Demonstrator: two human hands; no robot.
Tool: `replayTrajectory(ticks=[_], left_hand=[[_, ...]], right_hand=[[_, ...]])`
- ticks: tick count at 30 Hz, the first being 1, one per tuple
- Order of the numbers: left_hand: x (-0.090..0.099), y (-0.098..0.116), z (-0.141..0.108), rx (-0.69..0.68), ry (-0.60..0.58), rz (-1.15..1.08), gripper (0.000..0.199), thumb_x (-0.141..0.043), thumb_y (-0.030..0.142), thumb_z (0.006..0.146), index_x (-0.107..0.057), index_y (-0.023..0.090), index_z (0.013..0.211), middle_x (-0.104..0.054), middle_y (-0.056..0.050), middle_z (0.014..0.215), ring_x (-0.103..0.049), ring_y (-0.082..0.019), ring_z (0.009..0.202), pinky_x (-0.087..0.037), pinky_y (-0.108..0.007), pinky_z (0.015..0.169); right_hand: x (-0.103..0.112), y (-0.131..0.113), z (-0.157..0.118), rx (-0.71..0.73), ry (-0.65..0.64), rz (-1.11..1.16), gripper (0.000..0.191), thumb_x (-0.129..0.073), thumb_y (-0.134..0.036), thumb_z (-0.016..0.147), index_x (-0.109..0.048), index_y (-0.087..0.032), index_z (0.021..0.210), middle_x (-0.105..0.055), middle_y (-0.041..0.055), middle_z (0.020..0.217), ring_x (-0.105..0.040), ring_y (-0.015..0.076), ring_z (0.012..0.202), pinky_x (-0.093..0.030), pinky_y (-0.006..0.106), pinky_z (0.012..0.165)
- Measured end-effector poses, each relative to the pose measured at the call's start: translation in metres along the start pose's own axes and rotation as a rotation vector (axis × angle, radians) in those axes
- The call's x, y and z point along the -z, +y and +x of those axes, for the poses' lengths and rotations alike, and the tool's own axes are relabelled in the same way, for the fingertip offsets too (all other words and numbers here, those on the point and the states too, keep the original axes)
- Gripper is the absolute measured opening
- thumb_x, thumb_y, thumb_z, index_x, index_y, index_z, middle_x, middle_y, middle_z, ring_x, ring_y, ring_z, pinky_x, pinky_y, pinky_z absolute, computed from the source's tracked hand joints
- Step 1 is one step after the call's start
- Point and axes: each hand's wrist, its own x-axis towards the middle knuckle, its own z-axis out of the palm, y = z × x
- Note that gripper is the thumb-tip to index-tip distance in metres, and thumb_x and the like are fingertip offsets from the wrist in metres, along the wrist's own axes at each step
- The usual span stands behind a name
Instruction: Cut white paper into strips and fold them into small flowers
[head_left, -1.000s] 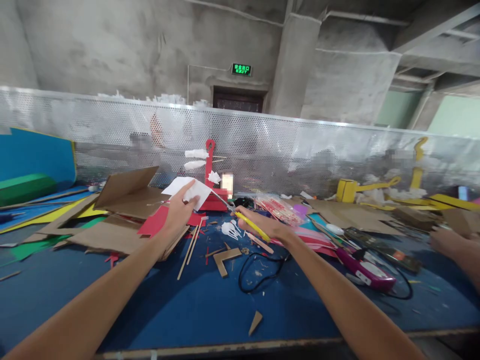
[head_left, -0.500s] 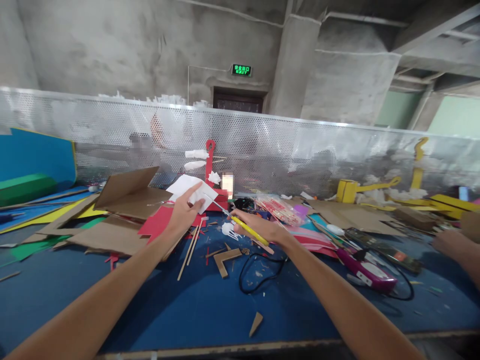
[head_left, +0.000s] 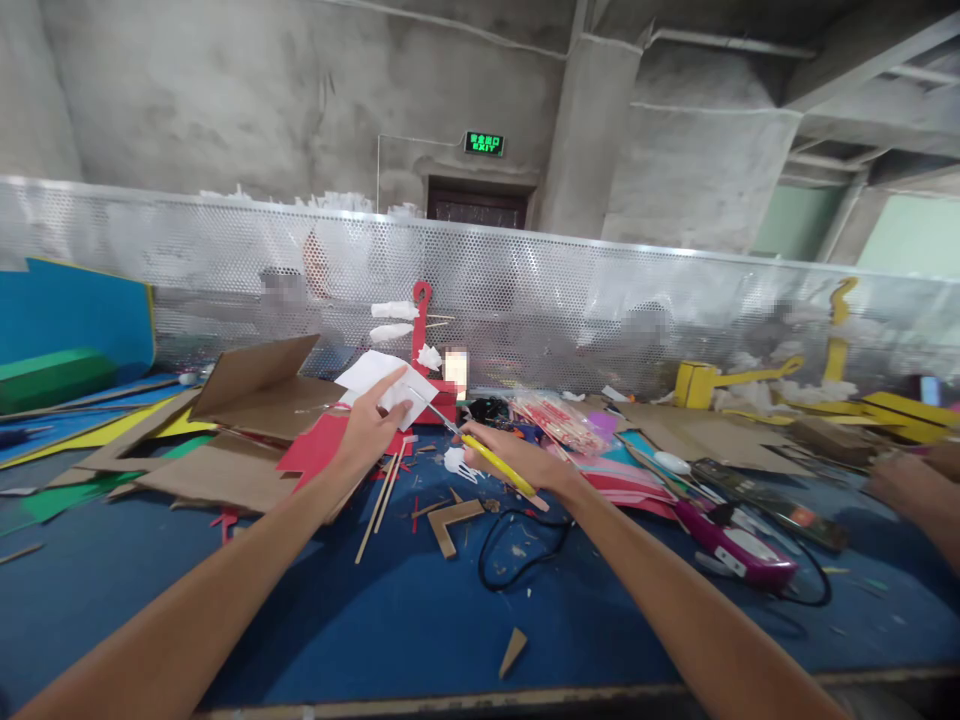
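Observation:
A white sheet of paper (head_left: 367, 373) is held up by my left hand (head_left: 373, 418), its fingers closed on the sheet's lower part. My right hand (head_left: 510, 455) grips a yellow-handled tool (head_left: 499, 463) with a thin metal front end, which looks like scissors. The metal end reaches the right part of the paper. Behind the paper stands a red piece with a hooked top (head_left: 420, 325), with white tufts beside it. Under my left wrist lies red sheet material (head_left: 319, 445).
Brown cardboard (head_left: 255, 385) lies at the left, and thin sticks (head_left: 381, 505) lie below the paper. A black cord loop (head_left: 484, 560) and a purple device (head_left: 739, 550) are at the right. Another person's hand (head_left: 907, 490) is at the far right.
The other person's hand at the far right has shifted slightly. My two hands, the paper and the tool look almost unmoved.

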Motion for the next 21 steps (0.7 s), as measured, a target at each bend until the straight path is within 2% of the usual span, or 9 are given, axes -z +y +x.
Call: replayTrajectory(ticks=[6, 14, 21], left_hand=[[0.0003, -0.0002, -0.0003, 0.005, -0.006, 0.011, 0.056, -0.059, 0.037, 0.079, -0.052, 0.017, 0.131, -0.054, 0.002, 0.062, -0.033, -0.009, 0.045, -0.029, -0.020, 0.042], [-0.0021, -0.0012, 0.0002, -0.018, 0.002, -0.014, 0.056, -0.059, 0.037, 0.078, -0.054, 0.016, 0.129, -0.062, -0.001, 0.072, -0.037, -0.009, 0.048, -0.033, -0.020, 0.044], [-0.0010, -0.0019, 0.0003, -0.018, 0.005, 0.038, 0.055, -0.057, 0.036, 0.079, -0.053, 0.017, 0.131, -0.062, 0.000, 0.071, -0.036, -0.009, 0.046, -0.032, -0.020, 0.042]], right_hand=[[-0.0007, -0.0005, -0.0002, 0.035, 0.036, 0.002, 0.029, -0.043, -0.042, 0.094, -0.052, -0.018, 0.108, -0.061, 0.0074, 0.100, -0.056, 0.0197, 0.084, -0.042, 0.028, 0.072], [0.0005, -0.0049, -0.0009, 0.007, 0.048, 0.002, 0.031, -0.044, -0.046, 0.092, -0.054, -0.018, 0.102, -0.062, 0.0058, 0.093, -0.056, 0.0189, 0.080, -0.042, 0.028, 0.070], [0.0002, -0.0020, 0.0015, -0.001, 0.083, 0.002, 0.030, -0.047, -0.044, 0.091, -0.057, -0.017, 0.098, -0.063, 0.0068, 0.090, -0.057, 0.0189, 0.076, -0.041, 0.029, 0.067]])
